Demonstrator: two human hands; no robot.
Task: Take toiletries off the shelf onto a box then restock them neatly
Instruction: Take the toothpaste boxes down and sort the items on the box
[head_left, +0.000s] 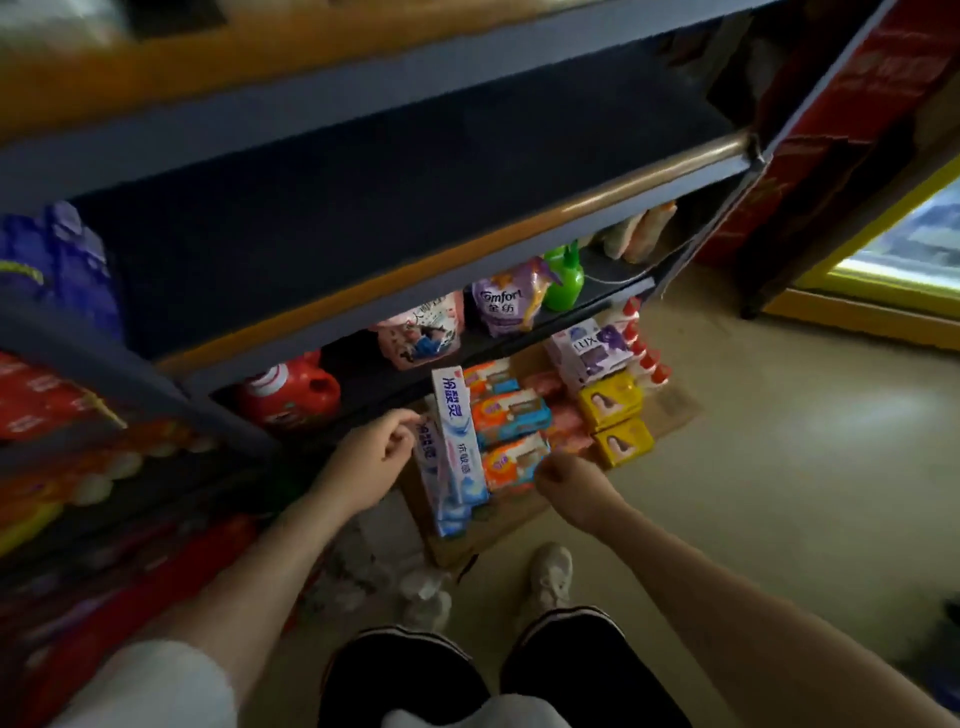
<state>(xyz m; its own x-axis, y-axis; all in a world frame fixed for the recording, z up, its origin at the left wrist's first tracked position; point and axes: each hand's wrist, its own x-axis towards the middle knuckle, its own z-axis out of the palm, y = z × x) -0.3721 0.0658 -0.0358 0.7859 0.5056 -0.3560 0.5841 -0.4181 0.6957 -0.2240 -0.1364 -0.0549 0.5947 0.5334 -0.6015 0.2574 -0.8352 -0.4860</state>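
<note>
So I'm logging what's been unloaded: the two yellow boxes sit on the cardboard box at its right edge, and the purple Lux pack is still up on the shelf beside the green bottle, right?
Not quite. In the head view the purple Lux pack lies on the cardboard box, just beyond the two yellow boxes. It is the purple Comfort pouch that sits on the shelf beside the green bottle.

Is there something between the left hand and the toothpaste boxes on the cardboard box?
Nothing visible. The left hand is right beside the toothpaste boxes, which lie on top of the cardboard box, uncovered. The shelf edge is above and behind, not in the way.
</note>
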